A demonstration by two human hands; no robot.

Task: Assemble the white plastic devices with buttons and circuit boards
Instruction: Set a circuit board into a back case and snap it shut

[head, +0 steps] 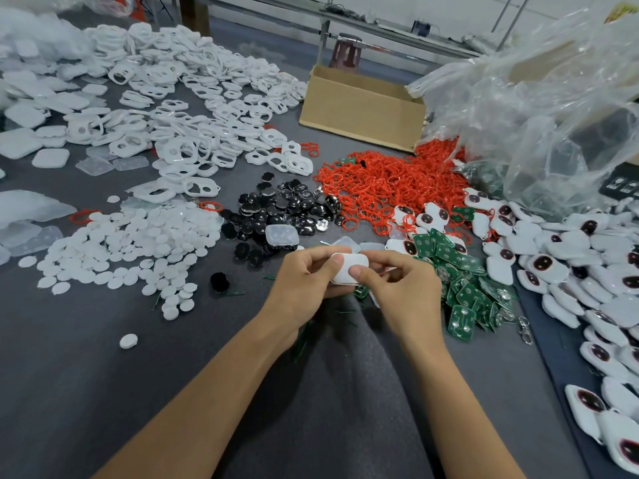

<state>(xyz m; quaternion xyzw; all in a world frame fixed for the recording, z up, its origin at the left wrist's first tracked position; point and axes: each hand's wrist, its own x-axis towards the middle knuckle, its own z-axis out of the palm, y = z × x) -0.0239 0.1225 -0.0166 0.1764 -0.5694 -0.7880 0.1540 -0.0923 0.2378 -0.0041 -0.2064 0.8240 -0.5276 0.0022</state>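
Centrally, left hand (304, 276), right hand (397, 288) pinch white device (347, 267).

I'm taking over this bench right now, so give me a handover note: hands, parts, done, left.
Left hand and right hand both pinch one white casing above the table, thumbs on top.
Parts: green circuit boards just right of the hands, black buttons and white discs ahead-left, red rings beyond, empty shells far left.
Done: a heap of assembled devices on the right.
Left: finish the held one; many loose parts to go.
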